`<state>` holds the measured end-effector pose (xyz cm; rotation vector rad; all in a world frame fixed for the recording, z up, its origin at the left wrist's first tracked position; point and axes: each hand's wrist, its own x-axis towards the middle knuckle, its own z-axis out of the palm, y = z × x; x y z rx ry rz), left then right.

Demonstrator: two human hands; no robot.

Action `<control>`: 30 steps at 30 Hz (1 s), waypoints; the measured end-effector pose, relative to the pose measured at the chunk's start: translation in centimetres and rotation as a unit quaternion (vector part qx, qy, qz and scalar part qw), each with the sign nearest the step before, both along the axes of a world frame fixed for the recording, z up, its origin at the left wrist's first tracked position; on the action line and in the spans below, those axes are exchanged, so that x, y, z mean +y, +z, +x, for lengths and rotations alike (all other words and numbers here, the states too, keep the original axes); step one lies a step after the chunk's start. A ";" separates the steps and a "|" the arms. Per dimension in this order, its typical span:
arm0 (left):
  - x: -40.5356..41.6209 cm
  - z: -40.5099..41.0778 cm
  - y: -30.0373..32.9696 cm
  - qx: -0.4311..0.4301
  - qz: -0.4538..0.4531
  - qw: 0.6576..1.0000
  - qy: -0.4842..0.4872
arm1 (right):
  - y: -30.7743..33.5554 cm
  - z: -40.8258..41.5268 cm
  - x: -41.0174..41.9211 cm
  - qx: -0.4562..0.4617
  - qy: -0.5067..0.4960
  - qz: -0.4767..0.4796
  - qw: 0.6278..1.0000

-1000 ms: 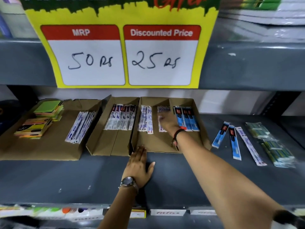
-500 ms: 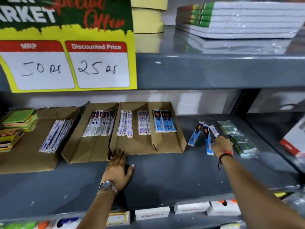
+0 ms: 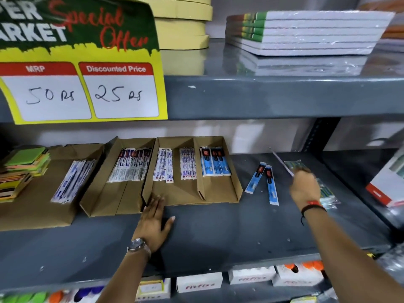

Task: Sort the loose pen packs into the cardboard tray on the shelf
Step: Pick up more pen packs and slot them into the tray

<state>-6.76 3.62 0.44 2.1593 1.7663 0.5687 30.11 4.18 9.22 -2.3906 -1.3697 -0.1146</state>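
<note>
A divided cardboard tray (image 3: 218,194) lies on the grey shelf and holds white pen packs (image 3: 162,168) in its left and middle slots and blue packs (image 3: 215,164) in its right slot. Two loose blue pen packs (image 3: 256,178) lie on the shelf to the right of the tray. My right hand (image 3: 305,185) is further right, shut on a thin white pen pack (image 3: 282,162) that tilts up and away from the shelf. My left hand (image 3: 154,221) rests flat on the shelf, its fingertips against the tray's front left corner.
Green-wrapped packs (image 3: 328,193) lie under and beside my right hand. A second cardboard tray (image 3: 105,200) and a flat one (image 3: 35,206) with coloured pads (image 3: 21,169) sit to the left. A price sign (image 3: 83,84) hangs above. Boxes (image 3: 384,189) stand far right.
My right hand left the tray, crossed to the loose packs on the right and lifted the white pack off the shelf. The view turned to the right. My left hand stayed.
</note>
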 end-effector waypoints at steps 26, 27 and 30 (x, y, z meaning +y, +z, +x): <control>2.1 5.8 11.4 -0.559 -0.085 0.821 0.082 | 4.6 -7.2 0.2 0.177 0.329 -0.049 0.926; 2.1 5.6 10.8 -0.540 -0.067 0.834 0.089 | 4.4 -7.3 0.3 0.214 0.315 -0.055 0.923; 1.8 4.0 8.1 -0.320 0.014 0.940 0.116 | 4.2 -8.5 0.7 0.419 0.247 -0.022 0.874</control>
